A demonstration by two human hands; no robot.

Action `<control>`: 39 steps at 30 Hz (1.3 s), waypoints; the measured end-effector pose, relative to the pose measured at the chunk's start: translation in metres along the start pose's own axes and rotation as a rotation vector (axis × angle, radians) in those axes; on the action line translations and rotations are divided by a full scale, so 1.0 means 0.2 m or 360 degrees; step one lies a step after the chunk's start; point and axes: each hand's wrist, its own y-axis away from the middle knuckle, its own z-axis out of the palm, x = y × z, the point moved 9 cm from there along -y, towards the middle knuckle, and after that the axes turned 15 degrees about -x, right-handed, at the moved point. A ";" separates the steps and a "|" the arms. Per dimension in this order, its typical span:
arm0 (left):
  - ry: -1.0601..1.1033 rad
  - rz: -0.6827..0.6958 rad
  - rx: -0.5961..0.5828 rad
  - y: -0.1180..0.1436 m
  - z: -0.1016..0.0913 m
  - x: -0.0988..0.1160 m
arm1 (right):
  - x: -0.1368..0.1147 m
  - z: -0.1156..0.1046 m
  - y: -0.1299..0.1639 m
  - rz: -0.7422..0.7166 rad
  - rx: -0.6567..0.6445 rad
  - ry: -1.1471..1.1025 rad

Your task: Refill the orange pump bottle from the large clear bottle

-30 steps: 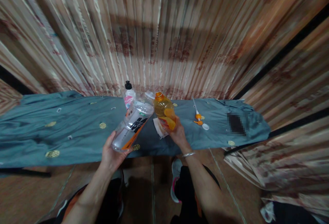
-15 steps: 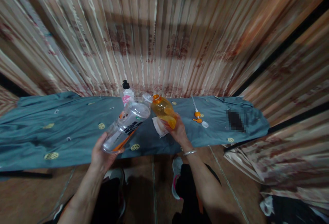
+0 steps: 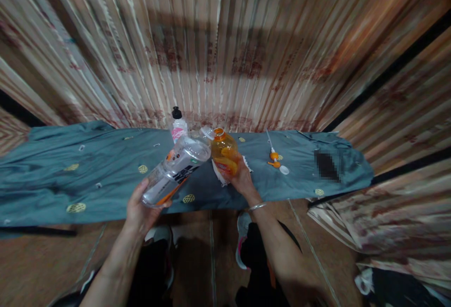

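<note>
A single head-worn view is given, aimed forward and down from close above the bench [image 3: 105,175], with a curtain [image 3: 225,49] closely behind.

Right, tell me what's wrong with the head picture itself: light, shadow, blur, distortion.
Head view: dim, warm light; a broad shadow band crosses the curtain. Wide-angle distortion fans the curtain folds outward and bows the table edge. Corners smear; the clear bottle in the left hand and the orange bottle in the right hand stay fairly sharp. One patch is pixelated.
</note>
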 end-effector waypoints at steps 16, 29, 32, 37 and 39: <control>-0.0038 0.0014 -0.0027 0.02 0.03 -0.01 | -0.11 -0.02 -0.04 0.0135 -0.0070 -0.0044; -0.0202 -0.0011 0.0002 0.07 -0.05 0.03 | -0.10 -0.02 -0.05 0.0155 -0.0034 -0.0068; -0.0250 -0.0010 -0.0008 0.07 -0.06 0.04 | -0.12 -0.04 -0.04 0.0126 0.0037 -0.0039; -0.0285 0.0019 -0.0090 0.05 -0.02 0.06 | -0.16 -0.07 -0.05 0.0069 0.0171 0.0017; -0.0274 0.0034 -0.0086 0.05 -0.01 0.06 | -0.16 -0.07 -0.05 0.0071 0.0195 0.0057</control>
